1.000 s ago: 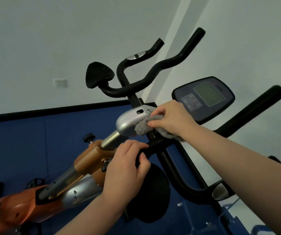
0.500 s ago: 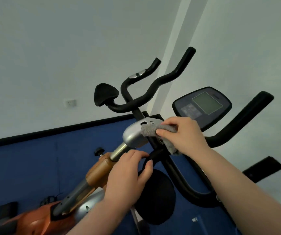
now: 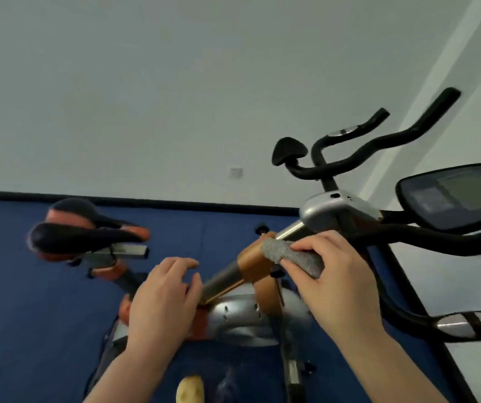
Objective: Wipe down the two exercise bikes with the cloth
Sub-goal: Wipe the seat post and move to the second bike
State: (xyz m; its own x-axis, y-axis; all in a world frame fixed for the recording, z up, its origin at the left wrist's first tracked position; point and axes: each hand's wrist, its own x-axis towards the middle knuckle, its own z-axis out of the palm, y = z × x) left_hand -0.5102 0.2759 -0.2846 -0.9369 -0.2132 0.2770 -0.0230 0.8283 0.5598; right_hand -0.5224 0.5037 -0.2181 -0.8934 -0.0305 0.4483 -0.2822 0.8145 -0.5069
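The wall (image 3: 175, 82) is pale and fills the upper part of the view; below it runs a dark skirting line and then the blue floor (image 3: 15, 315). The bike (image 3: 250, 312) with orange and silver casing serves as landmark: it stands on the floor, its sloping post rising to the right from the casing to a silver head (image 3: 329, 210). Its saddle (image 3: 85, 234), black with orange edging, lies to the left of the post, well apart from both hands. Black handlebars (image 3: 358, 158) rise above the silver head. A second machine's console (image 3: 454, 196) — dark, with a greyish screen — sits to the right of the head, with its black grip bars below it.

The right hand (image 3: 338, 283) lies over the orange collar on the post, thumb and fingers pinching the grey cloth (image 3: 294, 257), which is bunched into a roll and pressed against the collar's upper side. The left hand (image 3: 163, 303) sits lower on the bike, beside the post's foot, fingers loosely bent and spread, holding nothing — whether it touches the casing is unclear. A small socket (image 3: 235, 172) shows on the wall above the post.
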